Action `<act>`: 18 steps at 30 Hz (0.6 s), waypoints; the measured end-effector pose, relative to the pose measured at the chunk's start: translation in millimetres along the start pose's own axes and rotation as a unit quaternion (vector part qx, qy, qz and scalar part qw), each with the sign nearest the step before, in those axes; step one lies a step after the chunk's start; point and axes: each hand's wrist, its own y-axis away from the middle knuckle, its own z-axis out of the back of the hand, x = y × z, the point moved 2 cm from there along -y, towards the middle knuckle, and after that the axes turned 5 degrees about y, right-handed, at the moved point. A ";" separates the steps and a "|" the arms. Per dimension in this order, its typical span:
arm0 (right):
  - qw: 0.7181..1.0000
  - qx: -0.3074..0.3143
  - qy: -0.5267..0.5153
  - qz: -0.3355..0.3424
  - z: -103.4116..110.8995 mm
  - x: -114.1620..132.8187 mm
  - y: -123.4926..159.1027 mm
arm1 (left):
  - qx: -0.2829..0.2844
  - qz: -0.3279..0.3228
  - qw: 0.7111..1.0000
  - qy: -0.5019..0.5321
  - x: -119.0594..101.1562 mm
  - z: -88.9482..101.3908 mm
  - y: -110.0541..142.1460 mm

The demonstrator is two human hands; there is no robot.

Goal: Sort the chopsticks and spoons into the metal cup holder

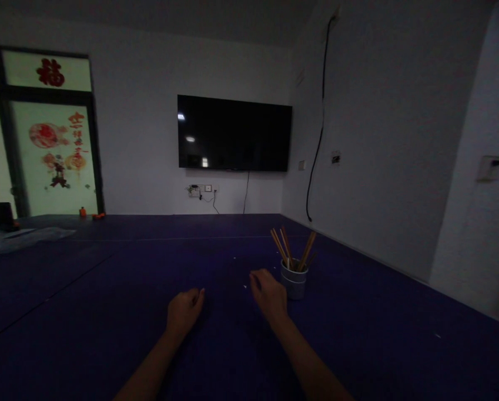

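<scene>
My left hand (pixel 185 312) rests as a loose fist on the dark purple-blue tabletop (pixel 216 356), its thumb along the side and nothing showing in it. To its right, my right hand (pixel 269 295) is also curled closed with the back of the hand up. No object shows in those fingers either. Just beyond the right hand's outer side stands a grey cup (pixel 293 283), upright. Several thin wooden sticks (pixel 306 250), perhaps chopsticks or brushes, lean out of its top. The undersides of both hands are hidden.
Small white scraps (pixel 245 286) lie between and beyond the hands. Orange items (pixel 82 212) and a crumpled clear sheet (pixel 28 239) are at the far left. A wall runs along the right, with a hanging black cable (pixel 316 153). A television (pixel 235 133) hangs on the far wall.
</scene>
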 end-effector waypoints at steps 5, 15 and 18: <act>0.970 -0.100 0.091 -0.203 20.8 -33.1 -6.4 | 0.007 -0.007 1.000 0.001 -0.5 -0.9 -0.3; 0.959 -0.037 0.185 -0.210 7.3 -67.6 -0.5 | -0.023 -0.033 0.999 0.009 1.4 -5.0 0.4; 0.973 -0.075 0.158 -0.149 0.3 -69.3 -0.5 | -0.040 -0.048 0.998 0.014 0.6 -4.9 0.5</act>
